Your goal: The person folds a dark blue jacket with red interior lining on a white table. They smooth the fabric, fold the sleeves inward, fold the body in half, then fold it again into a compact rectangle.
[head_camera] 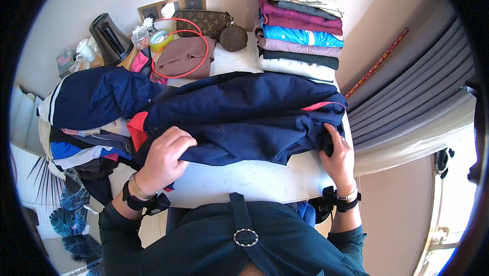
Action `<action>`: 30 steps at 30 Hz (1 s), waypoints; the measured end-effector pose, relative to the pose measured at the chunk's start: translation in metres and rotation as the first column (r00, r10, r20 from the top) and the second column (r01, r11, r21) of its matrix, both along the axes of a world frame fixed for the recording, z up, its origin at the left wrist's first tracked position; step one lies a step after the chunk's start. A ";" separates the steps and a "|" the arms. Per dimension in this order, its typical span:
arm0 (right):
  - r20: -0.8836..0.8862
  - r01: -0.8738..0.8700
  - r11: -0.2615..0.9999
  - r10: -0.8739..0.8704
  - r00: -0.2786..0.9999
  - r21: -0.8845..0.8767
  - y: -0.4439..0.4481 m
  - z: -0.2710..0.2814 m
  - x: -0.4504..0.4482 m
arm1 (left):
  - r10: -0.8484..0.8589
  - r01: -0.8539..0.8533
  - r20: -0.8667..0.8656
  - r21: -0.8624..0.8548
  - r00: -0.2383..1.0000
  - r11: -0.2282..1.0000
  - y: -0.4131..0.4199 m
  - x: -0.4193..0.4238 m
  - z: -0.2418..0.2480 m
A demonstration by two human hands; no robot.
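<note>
A dark navy garment with red trim lies lengthwise across the white table, loosely folded and wrinkled. My left hand has its fingers curled on the near edge, toward the garment's left end, beside a red patch of cloth. At the opposite end, my right hand grips the cloth, thumb uppermost and the other fingers partly hidden. A narrow red strip shows in a fold near that end.
Folded clothes form a tall stack at the back right. Loose clothes heap up on the left. Behind the garment are a brown folded cloth, a red cord loop, a patterned pouch and a dark kettle. Grey curtains hang right.
</note>
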State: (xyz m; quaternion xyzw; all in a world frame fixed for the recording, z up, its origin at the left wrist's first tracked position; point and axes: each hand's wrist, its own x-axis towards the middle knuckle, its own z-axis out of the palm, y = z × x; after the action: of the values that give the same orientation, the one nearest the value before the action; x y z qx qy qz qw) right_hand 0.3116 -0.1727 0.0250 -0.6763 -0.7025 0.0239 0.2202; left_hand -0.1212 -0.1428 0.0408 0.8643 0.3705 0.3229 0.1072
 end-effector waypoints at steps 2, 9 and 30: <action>-0.095 -0.076 0.984 0.092 0.991 0.160 0.004 0.013 0.006 | -0.001 -0.011 0.097 0.125 0.995 0.992 0.000 -0.001 0.024; 0.071 -0.125 0.636 0.110 0.991 0.762 -0.008 0.116 0.031 | -0.069 0.009 0.083 0.574 0.994 0.819 -0.018 -0.033 0.134; -0.079 -0.457 0.834 0.457 0.886 -0.308 0.018 0.048 -0.030 | 0.134 -0.140 -0.319 0.003 0.938 0.990 0.046 -0.031 0.005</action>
State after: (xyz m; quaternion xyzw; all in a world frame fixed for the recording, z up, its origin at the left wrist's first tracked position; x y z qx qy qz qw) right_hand 0.2817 -0.1544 0.0727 -0.5155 -0.8300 0.1895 0.0972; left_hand -0.1522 -0.0964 0.0463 0.8760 0.4455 0.1823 0.0317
